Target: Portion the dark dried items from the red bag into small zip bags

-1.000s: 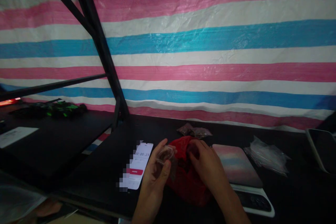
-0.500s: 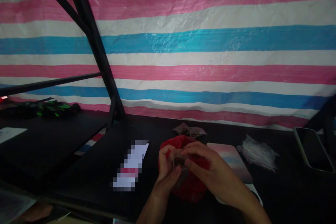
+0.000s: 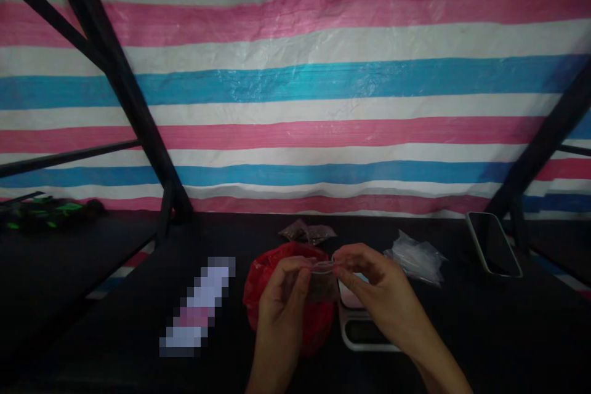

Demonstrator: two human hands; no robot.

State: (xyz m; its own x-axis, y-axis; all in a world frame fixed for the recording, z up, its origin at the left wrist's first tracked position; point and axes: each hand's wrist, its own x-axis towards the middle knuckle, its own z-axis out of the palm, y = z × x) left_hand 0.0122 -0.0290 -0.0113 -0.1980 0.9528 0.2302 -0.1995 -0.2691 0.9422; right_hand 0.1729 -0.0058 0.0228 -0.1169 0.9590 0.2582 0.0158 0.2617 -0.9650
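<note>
Between both hands is a small clear plastic bag (image 3: 322,288), its mouth edge stretched nearly flat. My left hand (image 3: 282,305) pinches the left end of that edge between thumb and fingers. The right end is pinched by my right hand (image 3: 379,286). Something dull and dark seems to show through the bag, too dim to name. Below and behind it sits a red plastic bag (image 3: 259,286), partly hidden by my left hand. A digital scale (image 3: 349,338) lies under my right hand, which covers part of its plate and display.
Small filled clear bags (image 3: 305,233) lie behind the red bag. Empty-looking clear bags (image 3: 415,257) and a phone (image 3: 494,245) are at the right. On the left lies a blurred-out pale strip (image 3: 198,308). Black metal posts (image 3: 124,92) stand before a striped sheet (image 3: 323,135).
The clear bag's mouth, gaping half a second ago, is now drawn out flat as my hands moved apart. My view has turned right, and more of the scale shows.
</note>
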